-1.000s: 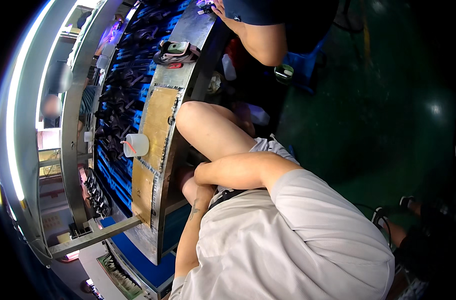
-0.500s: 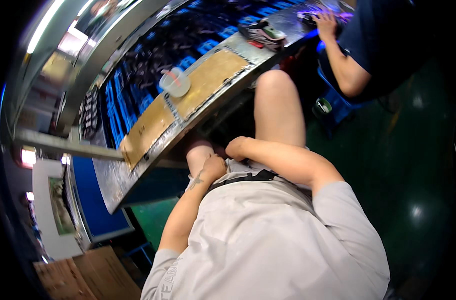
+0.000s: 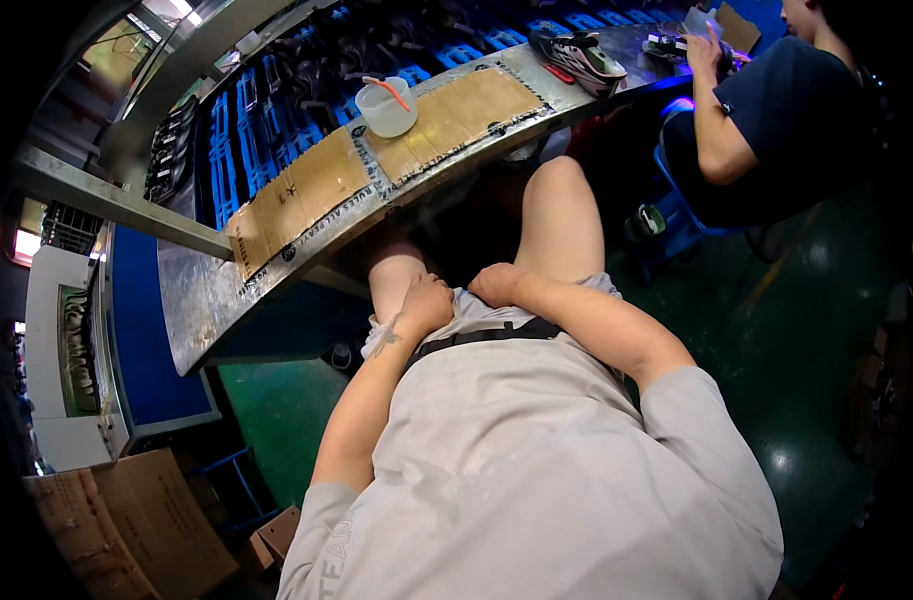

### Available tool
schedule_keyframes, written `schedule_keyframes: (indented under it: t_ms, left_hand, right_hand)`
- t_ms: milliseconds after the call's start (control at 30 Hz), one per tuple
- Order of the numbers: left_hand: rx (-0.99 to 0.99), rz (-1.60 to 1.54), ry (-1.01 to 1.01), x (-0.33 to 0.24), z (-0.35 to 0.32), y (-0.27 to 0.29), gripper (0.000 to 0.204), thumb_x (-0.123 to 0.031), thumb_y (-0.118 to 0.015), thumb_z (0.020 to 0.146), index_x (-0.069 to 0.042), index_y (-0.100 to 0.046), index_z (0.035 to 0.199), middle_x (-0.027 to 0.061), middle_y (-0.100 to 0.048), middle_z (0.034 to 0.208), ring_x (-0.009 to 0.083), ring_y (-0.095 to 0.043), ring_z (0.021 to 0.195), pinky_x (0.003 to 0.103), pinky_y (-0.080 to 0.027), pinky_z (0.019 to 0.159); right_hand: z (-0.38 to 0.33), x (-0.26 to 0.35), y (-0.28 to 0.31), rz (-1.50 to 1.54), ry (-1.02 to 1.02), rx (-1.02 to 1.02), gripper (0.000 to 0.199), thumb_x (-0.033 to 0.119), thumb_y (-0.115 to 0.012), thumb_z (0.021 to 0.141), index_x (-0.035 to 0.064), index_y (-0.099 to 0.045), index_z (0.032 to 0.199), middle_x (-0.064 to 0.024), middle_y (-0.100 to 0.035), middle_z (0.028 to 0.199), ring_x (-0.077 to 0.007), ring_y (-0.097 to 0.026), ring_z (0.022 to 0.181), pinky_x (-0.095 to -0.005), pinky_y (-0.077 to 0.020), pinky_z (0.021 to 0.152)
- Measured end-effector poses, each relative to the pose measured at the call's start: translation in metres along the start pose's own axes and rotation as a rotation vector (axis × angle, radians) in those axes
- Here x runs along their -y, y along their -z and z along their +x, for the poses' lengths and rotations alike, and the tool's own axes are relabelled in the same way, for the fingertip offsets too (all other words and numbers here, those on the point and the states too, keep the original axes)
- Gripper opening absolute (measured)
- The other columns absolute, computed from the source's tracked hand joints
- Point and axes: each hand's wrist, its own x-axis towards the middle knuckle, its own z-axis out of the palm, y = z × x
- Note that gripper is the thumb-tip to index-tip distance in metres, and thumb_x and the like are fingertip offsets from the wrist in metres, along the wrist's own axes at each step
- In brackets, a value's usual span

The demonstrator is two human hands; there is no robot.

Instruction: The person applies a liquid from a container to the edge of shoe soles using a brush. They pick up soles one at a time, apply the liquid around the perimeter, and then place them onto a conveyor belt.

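Note:
Both of my hands rest in my lap over the light shorts [image 3: 467, 318], below the bench edge. My left hand [image 3: 430, 303] lies on the left thigh, back up, its fingertips turned down out of sight. Close beside it, my right hand [image 3: 495, 285] is curled at the inner right thigh, and nothing shows in it. On the bench ahead stands a translucent plastic cup [image 3: 387, 115] with an orange-red stick [image 3: 392, 93] leaning in it. The cup sits on brown cardboard sheets [image 3: 472, 105] taped to the metal bench [image 3: 192, 310].
A blue-lit conveyor [image 3: 267, 130] carries dark parts behind the cardboard. A shoe [image 3: 582, 60] lies at the bench's right. A co-worker [image 3: 737, 110] sits beyond it, hands on a dark item. A metal bar [image 3: 127, 200] crosses at left; cardboard boxes [image 3: 147, 515] stand at lower left.
The view has turned, so the bench and cup sit higher and further right. My hands stay in my lap. The co-worker's hand has lifted slightly.

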Motion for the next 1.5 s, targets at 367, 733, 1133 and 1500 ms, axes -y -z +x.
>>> schedule_keyframes:
  t_ms: [367, 733, 1133, 1500]
  left_hand:
    - [-0.196, -0.164, 0.024, 0.006, -0.021, -0.002, 0.032, -0.013, -0.056, 0.085, -0.008, -0.078, 0.108, 0.007, -0.073, 0.116, 0.0237, -0.06, 0.119, 0.042, -0.04, 0.103]
    - [-0.31, -0.181, -0.041, 0.002, -0.02, -0.002, 0.028, -0.015, -0.058, 0.086, -0.008, -0.078, 0.105, 0.0064, -0.073, 0.112, 0.0253, -0.062, 0.114, 0.043, -0.041, 0.101]
    - [-0.378, -0.242, -0.035, 0.001, -0.024, -0.001, 0.028, -0.014, -0.059, 0.086, -0.007, -0.078, 0.105, 0.0077, -0.074, 0.109, 0.0262, -0.063, 0.112, 0.043, -0.042, 0.1]
    - [-0.381, -0.263, -0.051, -0.001, -0.018, 0.004, 0.029, -0.013, -0.06, 0.086, -0.007, -0.078, 0.107, 0.0075, -0.074, 0.108, 0.0263, -0.063, 0.112, 0.043, -0.041, 0.101]
  right_hand:
    - [0.01, 0.009, 0.008, 0.011, 0.052, -0.059, 0.025, 0.017, -0.059, 0.09, 0.0081, -0.076, 0.105, -0.017, -0.076, 0.108, -0.0348, -0.073, 0.103, -0.0459, -0.0587, 0.087]
    - [0.004, 0.009, 0.007, 0.044, 0.04, -0.101, 0.028, 0.016, -0.058, 0.09, 0.0111, -0.074, 0.112, -0.0165, -0.075, 0.108, -0.0348, -0.072, 0.104, -0.0467, -0.0573, 0.089]
    - [0.009, 0.007, 0.005, 0.073, 0.078, -0.107, 0.028, 0.019, -0.059, 0.089, 0.0121, -0.075, 0.111, -0.0159, -0.076, 0.107, -0.035, -0.073, 0.102, -0.0464, -0.0574, 0.088]
    - [0.008, 0.003, 0.002, 0.058, 0.051, -0.11, 0.026, 0.019, -0.059, 0.09, 0.0131, -0.075, 0.11, -0.0153, -0.076, 0.104, -0.0346, -0.073, 0.098, -0.047, -0.0585, 0.084]
